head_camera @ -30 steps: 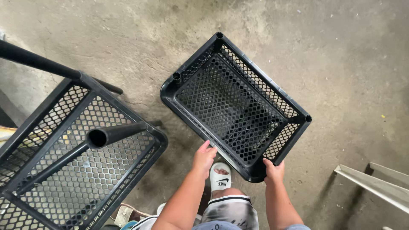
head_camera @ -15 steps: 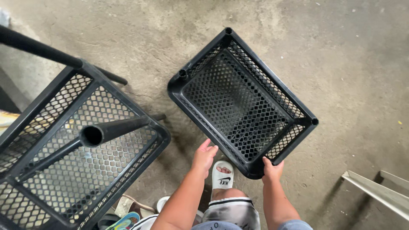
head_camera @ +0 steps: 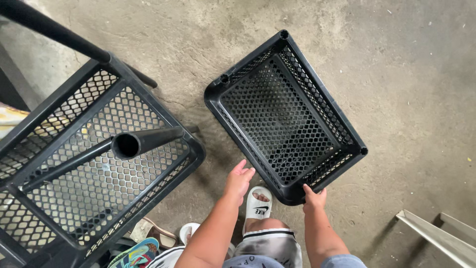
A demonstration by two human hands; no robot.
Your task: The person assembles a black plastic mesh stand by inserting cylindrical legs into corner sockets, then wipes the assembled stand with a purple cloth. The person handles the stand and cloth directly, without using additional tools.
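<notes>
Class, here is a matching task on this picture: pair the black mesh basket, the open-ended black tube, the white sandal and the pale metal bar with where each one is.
Things:
1. black mesh basket
2. open-ended black tube
3. white sandal
4. pale metal bar

Places:
A. bottom right corner of the view
B. on the concrete floor, its near corner gripped by the right hand
C. on a foot, between the two forearms
D. rising over the mesh shelf of the black rack at left

Pairs: 1-B, 2-D, 3-C, 4-A
</notes>
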